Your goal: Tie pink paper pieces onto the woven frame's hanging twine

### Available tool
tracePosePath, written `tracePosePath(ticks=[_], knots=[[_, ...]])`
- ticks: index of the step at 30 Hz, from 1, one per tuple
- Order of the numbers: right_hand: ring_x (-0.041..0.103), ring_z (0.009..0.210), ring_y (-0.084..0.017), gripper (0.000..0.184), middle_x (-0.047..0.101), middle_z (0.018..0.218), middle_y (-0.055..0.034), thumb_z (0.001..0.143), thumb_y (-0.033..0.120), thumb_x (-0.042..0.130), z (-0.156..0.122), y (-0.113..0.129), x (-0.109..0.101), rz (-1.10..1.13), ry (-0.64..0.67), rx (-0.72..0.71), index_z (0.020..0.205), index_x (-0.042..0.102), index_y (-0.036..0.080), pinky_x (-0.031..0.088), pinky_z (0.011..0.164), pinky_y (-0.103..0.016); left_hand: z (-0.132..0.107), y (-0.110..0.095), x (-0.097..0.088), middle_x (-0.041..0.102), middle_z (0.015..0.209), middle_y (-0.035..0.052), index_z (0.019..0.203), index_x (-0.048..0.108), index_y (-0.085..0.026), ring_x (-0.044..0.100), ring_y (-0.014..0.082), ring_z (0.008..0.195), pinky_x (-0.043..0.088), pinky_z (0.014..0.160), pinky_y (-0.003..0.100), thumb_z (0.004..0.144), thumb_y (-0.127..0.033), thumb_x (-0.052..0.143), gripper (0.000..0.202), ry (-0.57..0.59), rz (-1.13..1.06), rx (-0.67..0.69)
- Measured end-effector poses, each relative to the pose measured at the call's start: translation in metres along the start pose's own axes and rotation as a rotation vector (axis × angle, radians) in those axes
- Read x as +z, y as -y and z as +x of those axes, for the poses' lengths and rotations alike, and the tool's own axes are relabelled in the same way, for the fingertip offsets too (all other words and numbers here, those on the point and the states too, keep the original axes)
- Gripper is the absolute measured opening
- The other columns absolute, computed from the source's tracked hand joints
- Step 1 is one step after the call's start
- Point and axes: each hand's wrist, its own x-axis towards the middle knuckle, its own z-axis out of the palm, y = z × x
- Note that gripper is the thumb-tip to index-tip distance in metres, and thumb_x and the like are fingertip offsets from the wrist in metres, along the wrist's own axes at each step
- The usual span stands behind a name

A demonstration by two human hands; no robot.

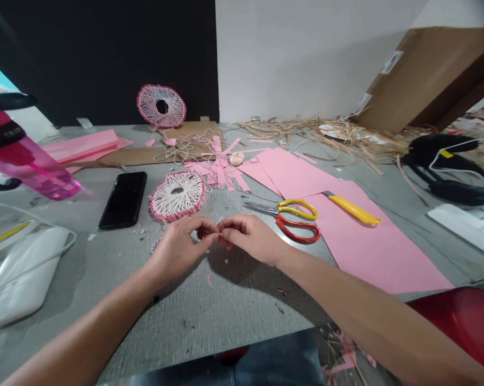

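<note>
My left hand [181,244] and my right hand [252,238] meet fingertip to fingertip over the grey table [226,305], both pinched on something small between them that I cannot make out. Just beyond the left hand lies a round pink-rimmed disc wound with white string [176,197]. A thin twisted string [185,147] trails across the table behind it. Red and yellow scissors [292,217] lie right of my right hand.
A black phone [124,199] lies at left, near a pink bottle [24,161] and white bags [20,268]. Pink paper sheets [371,241] carry a yellow utility knife [352,210]. A second wound disc [161,105] leans against the wall. Pink scraps, straw [330,134] and a cardboard box [435,75] lie behind.
</note>
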Motion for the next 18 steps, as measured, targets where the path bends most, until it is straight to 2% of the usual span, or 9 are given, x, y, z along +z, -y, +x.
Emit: tracePosePath(ticks=[4, 9, 14, 18], knots=[[0.056, 0.067, -0.013, 0.010, 0.063, 0.075, 0.0006, 0.089, 0.022, 0.059, -0.001, 0.001, 0.001, -0.118, -0.107, -0.023, 0.092, 0.067, 0.018, 0.044, 0.065, -0.026, 0.000, 0.000, -0.001, 0.067, 0.075, -0.0007, 0.078, 0.064, -0.020, 0.059, 0.0150, 0.069, 0.048, 0.068, 0.028, 0.085, -0.022, 0.057, 0.011, -0.016, -0.016, -0.020], [0.059, 0.066, -0.012, 0.011, 0.065, 0.075, 0.0005, 0.091, 0.019, 0.055, 0.001, 0.000, 0.000, 0.073, -0.054, 0.025, 0.088, 0.066, 0.018, 0.048, 0.069, -0.026, 0.000, 0.002, 0.000, 0.068, 0.076, -0.0005, 0.079, 0.065, -0.021, 0.061, 0.0158, 0.073, 0.048, 0.072, 0.030, 0.087, -0.023, 0.057, 0.011, -0.026, 0.014, 0.028], [0.053, 0.062, -0.011, 0.012, 0.060, 0.067, 0.0031, 0.086, 0.014, 0.057, 0.001, -0.001, -0.002, 0.016, -0.033, 0.010, 0.080, 0.066, 0.018, 0.041, 0.063, -0.024, -0.001, 0.008, 0.001, 0.071, 0.080, 0.0004, 0.087, 0.070, -0.022, 0.063, 0.0170, 0.076, 0.050, 0.074, 0.031, 0.088, -0.024, 0.061, 0.009, -0.055, 0.052, 0.074], [0.051, 0.062, -0.011, 0.008, 0.060, 0.067, 0.0031, 0.085, 0.018, 0.059, 0.000, -0.004, -0.002, 0.010, -0.049, -0.029, 0.080, 0.066, 0.018, 0.038, 0.061, -0.024, -0.003, 0.009, 0.001, 0.073, 0.083, 0.0010, 0.086, 0.071, -0.023, 0.065, 0.0189, 0.083, 0.050, 0.084, 0.036, 0.089, -0.022, 0.064, 0.008, -0.085, 0.106, 0.173]])
